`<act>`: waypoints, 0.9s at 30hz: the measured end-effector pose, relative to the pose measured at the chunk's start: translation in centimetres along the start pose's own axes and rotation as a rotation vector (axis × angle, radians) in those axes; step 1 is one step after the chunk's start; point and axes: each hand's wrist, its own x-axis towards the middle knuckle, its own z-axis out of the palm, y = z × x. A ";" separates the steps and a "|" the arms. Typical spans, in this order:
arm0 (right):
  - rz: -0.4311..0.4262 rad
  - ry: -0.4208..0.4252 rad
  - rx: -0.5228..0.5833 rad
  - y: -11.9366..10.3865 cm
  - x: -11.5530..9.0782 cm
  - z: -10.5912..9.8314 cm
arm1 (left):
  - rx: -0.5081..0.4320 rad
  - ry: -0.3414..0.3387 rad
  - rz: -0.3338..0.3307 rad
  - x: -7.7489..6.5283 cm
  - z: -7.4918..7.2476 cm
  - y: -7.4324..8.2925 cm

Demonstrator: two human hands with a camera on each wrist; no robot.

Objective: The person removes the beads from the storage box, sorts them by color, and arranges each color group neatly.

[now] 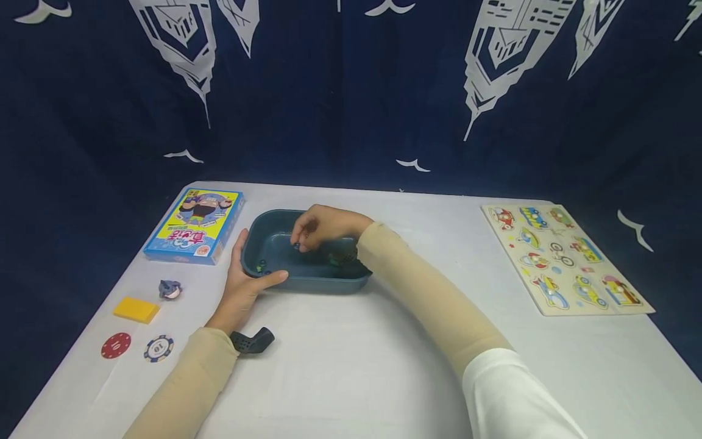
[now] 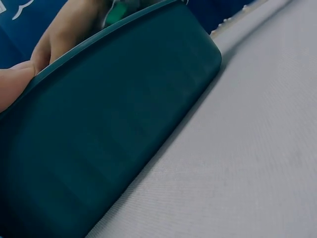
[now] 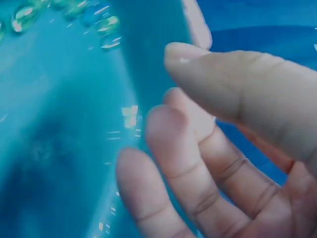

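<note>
Head view puts the tub [image 1: 323, 285] on the worktop [image 1: 351, 372], held by my left hand [image 1: 241, 289]: fingers round its 9 o'clock end, thumb over the rim between 7 and 8. Several small marbles [image 1: 262, 266] sit inside at about 8 o'clock, and a dark marble [image 1: 297, 246] shows right at the fingertips of my right hand [image 1: 331, 223], which hangs over the tub with bent fingers. Whether they truly pinch it I cannot tell; from the right wrist I see nothing between thumb and fingers. Some greenish clutter [image 1: 341, 259] lies inside at about 4 o'clock, too dim to name. I take the step to be handling marbles singly, so I would keep those fingertips low, near the tub's floor, since such slick little balls should bounce and roll if let go from higher up. A light left thumb seems wise too: pressing hard on that rim could tip the tub and send everything loose toward 7 o'clock
</note>
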 end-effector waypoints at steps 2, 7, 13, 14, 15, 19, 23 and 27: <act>-0.044 0.035 0.021 0.0 -1.4 -0.5 | 0.006 0.005 -0.007 0.0 0.1 0.1; -0.131 0.144 0.086 0.1 -5.2 -1.3 | 0.005 0.011 -0.008 -0.1 0.3 0.2; -0.133 0.353 0.203 1.6 -10.4 -1.9 | 0.005 0.019 -0.014 -0.2 0.3 0.3; -0.124 0.395 0.205 2.2 -11.2 -2.0 | 0.000 0.020 -0.015 -0.2 0.3 0.3; -0.113 0.438 0.200 2.8 -11.9 -2.1 | -0.003 0.021 -0.017 -0.2 0.3 0.3; -0.038 0.613 0.174 5.7 -14.7 -2.4 | -0.011 0.017 -0.021 -0.3 0.4 0.3; 0.044 0.740 0.189 8.8 -16.6 -2.8 | -0.005 0.020 -0.022 -0.3 0.5 0.2; 0.130 0.795 0.229 11.4 -17.9 -3.1 | -0.007 0.015 -0.017 -0.1 0.5 0.0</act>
